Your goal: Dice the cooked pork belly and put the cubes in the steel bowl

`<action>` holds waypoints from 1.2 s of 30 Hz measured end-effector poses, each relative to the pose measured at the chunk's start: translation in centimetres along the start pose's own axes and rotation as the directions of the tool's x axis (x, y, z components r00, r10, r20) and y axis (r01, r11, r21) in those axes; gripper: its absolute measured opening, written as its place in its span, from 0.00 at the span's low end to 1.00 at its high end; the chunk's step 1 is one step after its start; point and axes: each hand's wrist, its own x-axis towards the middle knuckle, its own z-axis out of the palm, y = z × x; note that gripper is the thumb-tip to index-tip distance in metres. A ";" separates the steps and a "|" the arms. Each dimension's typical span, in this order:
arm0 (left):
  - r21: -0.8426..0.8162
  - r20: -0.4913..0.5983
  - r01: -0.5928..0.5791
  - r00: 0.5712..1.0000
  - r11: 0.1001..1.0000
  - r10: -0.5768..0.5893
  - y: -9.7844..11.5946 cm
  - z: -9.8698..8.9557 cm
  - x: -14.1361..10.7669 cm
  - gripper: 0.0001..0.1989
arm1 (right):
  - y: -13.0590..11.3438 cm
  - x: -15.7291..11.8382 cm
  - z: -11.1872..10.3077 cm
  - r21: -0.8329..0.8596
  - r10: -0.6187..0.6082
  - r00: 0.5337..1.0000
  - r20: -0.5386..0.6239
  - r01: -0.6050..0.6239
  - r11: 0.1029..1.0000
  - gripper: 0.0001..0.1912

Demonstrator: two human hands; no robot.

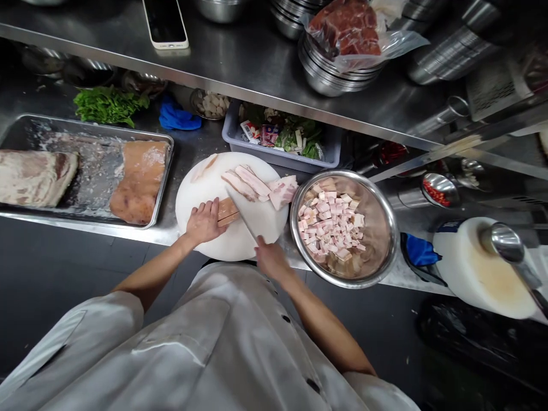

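My left hand (204,221) presses down on brown-skinned meat strips (228,211) on the round white cutting board (188,197), its fingers curled over their left end. My right hand (270,258) is closed round the handle of a knife (245,217), whose blade reaches up and left against the right end of the strips. Pale sliced meat (246,181) lies on the board beyond the blade, and a wider piece (283,192) hangs at the board's right edge. Right of the board stands a steel bowl (387,251) with diced meat (331,222) in it.
A metal tray (165,194) with large meat slabs is at the left. Behind the board sit a grey bin (278,155) of scraps, a blue cloth (177,114) and green leaves (109,104). A steel shelf (240,63) crosses above. A white container (492,279) stands at the right.
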 end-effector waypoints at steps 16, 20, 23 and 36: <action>-0.087 -0.063 -0.008 0.998 0.996 0.003 1.8 0.4 1.4 0.41 | -0.6 0.1 -0.6 -0.073 0.061 0.997 -0.045 -0.064 0.995 0.11; -0.124 -0.100 -0.026 0.995 0.992 0.013 1.8 0.0 1.2 0.35 | -1.9 -1.0 -1.7 -0.165 0.089 0.992 -0.091 -0.103 0.981 0.12; -0.133 -0.082 -0.055 0.996 0.990 0.044 1.6 -0.2 1.3 0.30 | -3.1 -2.9 -2.9 -0.210 0.081 0.994 -0.069 -0.094 0.973 0.17; -0.150 -0.107 -0.074 0.993 0.986 0.058 1.4 0.1 2.0 0.30 | -6.6 -2.3 -6.5 -0.255 0.121 0.991 0.063 -0.101 0.962 0.17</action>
